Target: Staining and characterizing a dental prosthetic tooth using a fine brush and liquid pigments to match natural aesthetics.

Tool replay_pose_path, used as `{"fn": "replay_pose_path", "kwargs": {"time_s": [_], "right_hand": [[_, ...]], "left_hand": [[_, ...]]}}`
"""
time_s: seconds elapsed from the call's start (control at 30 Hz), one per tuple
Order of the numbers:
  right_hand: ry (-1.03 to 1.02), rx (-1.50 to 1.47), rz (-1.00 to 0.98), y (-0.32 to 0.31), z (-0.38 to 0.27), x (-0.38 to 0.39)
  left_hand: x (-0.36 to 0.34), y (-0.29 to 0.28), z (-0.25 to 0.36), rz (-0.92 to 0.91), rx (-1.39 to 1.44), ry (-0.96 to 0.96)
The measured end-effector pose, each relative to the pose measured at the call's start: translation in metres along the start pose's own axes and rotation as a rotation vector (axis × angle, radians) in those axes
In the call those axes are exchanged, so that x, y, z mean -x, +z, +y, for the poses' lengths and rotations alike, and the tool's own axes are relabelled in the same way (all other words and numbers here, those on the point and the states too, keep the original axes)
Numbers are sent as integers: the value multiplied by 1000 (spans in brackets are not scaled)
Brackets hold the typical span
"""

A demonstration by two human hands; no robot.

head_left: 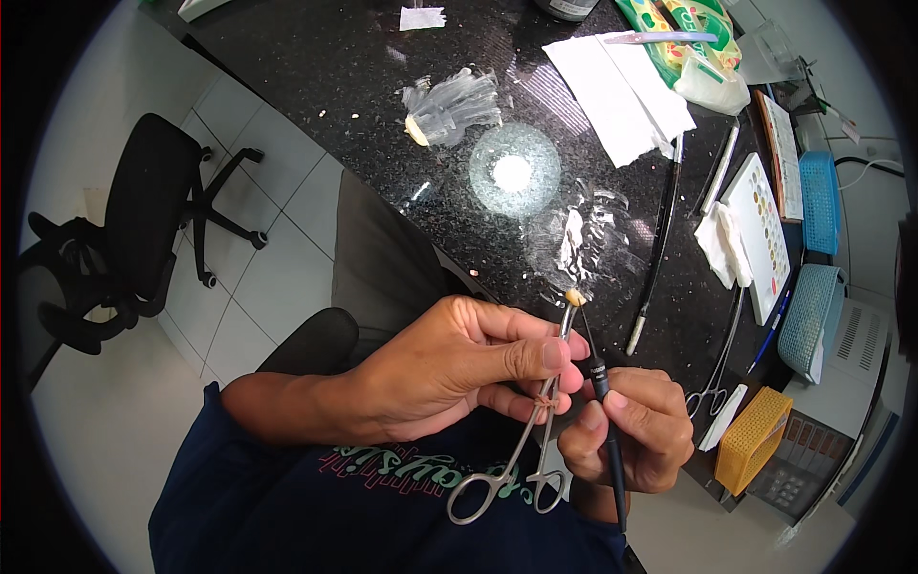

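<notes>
Forceps (547, 390), one pair, one black tool (617, 475), two hands (459, 371) (655, 421)

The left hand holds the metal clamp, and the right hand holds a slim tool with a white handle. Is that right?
Not quite: the handle of the slim tool in the right hand is black, as the head view shows. The left hand does hold the metal clamp.

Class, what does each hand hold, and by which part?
The left hand holds metal forceps by their front half, a small yellowish piece at the tip; the right hand holds a black pen-like tool by its barrel, near the front.
</notes>
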State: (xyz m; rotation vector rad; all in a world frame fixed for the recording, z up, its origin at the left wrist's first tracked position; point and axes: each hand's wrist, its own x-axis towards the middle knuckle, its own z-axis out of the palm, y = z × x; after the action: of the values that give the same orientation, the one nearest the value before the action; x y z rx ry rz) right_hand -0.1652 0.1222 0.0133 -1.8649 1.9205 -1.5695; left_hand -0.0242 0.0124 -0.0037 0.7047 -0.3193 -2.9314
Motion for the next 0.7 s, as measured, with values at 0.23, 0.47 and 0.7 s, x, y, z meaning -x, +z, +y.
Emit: {"fn": "replay_pose_path", "kwargs": {"time_s": [0.23,0.47,0.7], "right_hand": [[-6,22,4,1,0,-1],[-22,5,30,2,2,0],[-34,-10,47,2,3,-1]], "left_hand": [[0,-1,0,-8,-2,2],[1,0,1,2,-4,-2],[0,0,1,11,-3,-1]]}}
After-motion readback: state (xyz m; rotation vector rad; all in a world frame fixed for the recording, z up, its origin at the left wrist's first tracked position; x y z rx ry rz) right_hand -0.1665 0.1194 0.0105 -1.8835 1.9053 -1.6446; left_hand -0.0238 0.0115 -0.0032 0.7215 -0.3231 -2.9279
